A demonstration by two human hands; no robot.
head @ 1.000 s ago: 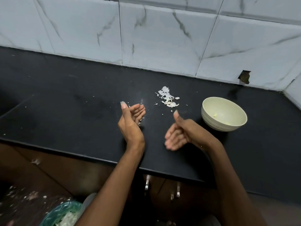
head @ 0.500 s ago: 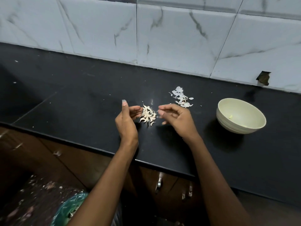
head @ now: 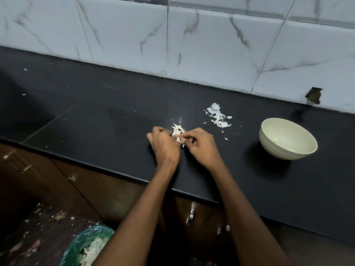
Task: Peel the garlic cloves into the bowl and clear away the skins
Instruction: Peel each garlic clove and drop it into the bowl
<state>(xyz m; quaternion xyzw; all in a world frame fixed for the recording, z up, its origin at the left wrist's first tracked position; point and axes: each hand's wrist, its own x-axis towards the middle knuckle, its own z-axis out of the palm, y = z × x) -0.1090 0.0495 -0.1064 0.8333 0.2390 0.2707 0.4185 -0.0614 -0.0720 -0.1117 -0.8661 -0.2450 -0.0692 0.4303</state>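
A small heap of garlic skins [head: 177, 131] lies on the black counter [head: 96, 127] between my hands. My left hand [head: 163, 145] and my right hand [head: 199, 144] close in on it from both sides, fingers curled and pinching the skins. A second heap of white skins [head: 218, 116] lies farther back to the right. The pale cream bowl [head: 287, 138] stands at the right with a small peeled garlic piece [head: 275, 139] inside.
A bin lined with a green bag [head: 90, 246], holding skins, stands on the floor below the counter's front edge. Scraps litter the floor at lower left. A marble-tiled wall [head: 192, 45] backs the counter. Cabinet handles [head: 191, 215] show under the counter.
My two hands have come together around the near heap of skins and now pinch it. The view has shifted, so the bowl sits farther right.
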